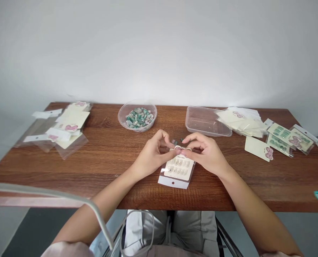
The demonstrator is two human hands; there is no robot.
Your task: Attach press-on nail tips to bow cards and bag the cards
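My left hand [159, 151] and my right hand [205, 151] meet at the middle of the table, thumbs side by side. Both pinch the bow-shaped top of a cream card [176, 171], whose far edge is partly behind my fingers. Two rows of small pale, glossy press-on nails show on the card. Around and beneath it is a clear plastic bag with a white header strip [173, 182] toward me; whether the card is inside or on top I cannot tell. A few small green pieces [174, 142] lie just beyond my fingertips.
A round clear bowl [120, 117] of green and pale nails stands behind, left of a clear rectangular tray [199, 121]. Cards and bags [65, 130] pile at the left. More cards [241, 119] and packed green nail sets [281, 137] lie right. A white cable [68, 195] crosses lower left.
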